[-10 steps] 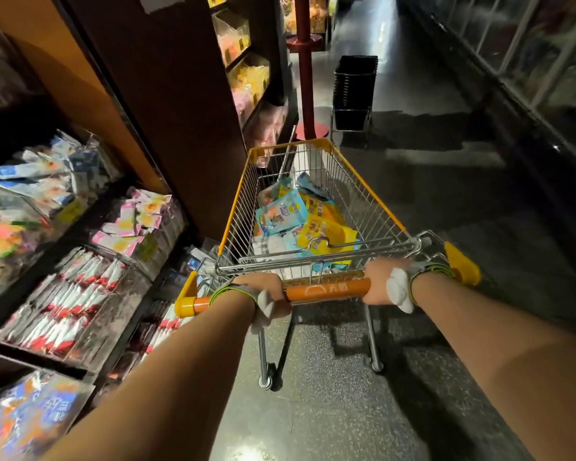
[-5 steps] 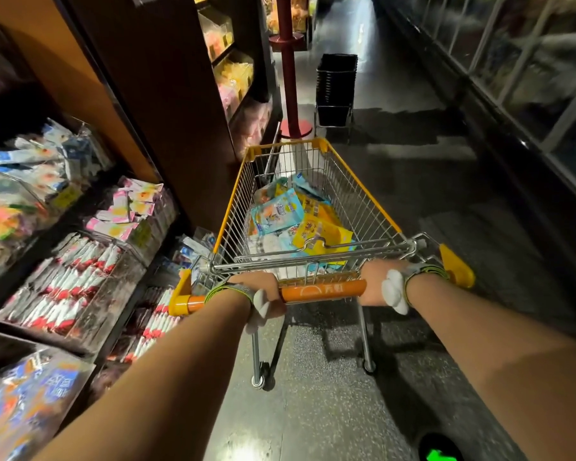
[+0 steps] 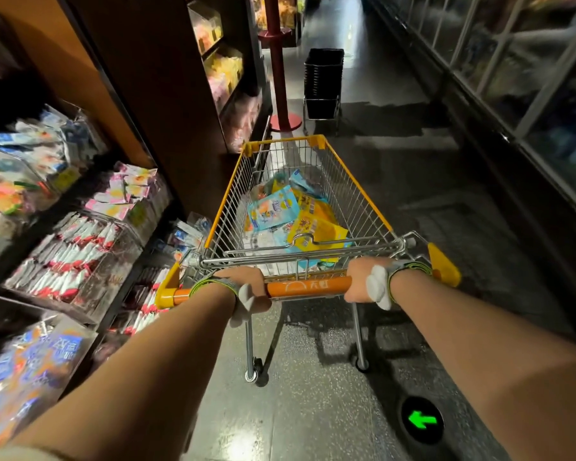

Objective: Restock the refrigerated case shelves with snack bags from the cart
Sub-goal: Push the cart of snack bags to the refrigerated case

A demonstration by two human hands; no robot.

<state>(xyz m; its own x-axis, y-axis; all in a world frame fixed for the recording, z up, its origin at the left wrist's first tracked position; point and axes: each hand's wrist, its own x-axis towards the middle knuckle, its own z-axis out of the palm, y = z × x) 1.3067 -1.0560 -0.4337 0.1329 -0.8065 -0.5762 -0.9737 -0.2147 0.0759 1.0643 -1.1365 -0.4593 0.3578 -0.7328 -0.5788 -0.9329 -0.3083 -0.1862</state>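
A wire shopping cart (image 3: 363, 197) with yellow trim stands in the aisle ahead of me. Its orange handle bar (image 3: 308, 287) runs across the near end. My left hand (image 3: 251, 284) grips the bar left of centre, and my right hand (image 3: 363, 277) grips it right of centre. Both wrists wear green-edged straps. Several snack bags lie in the basket, light blue ones (image 3: 273, 207) on top of yellow ones (image 3: 316, 224). The glass-doored refrigerated case (image 3: 526, 81) runs along the right side of the aisle.
Open shelves with packaged snacks (image 3: 70, 254) line the left, close to the cart. A stack of black hand baskets (image 3: 323, 81) and a red post (image 3: 280, 61) stand ahead in the aisle. A green arrow floor light (image 3: 422, 420) glows near my right.
The cart and I have rolled forward along the aisle; the left shelves slid back past me, and the green floor arrow came fully into view. Both hands kept their grip.
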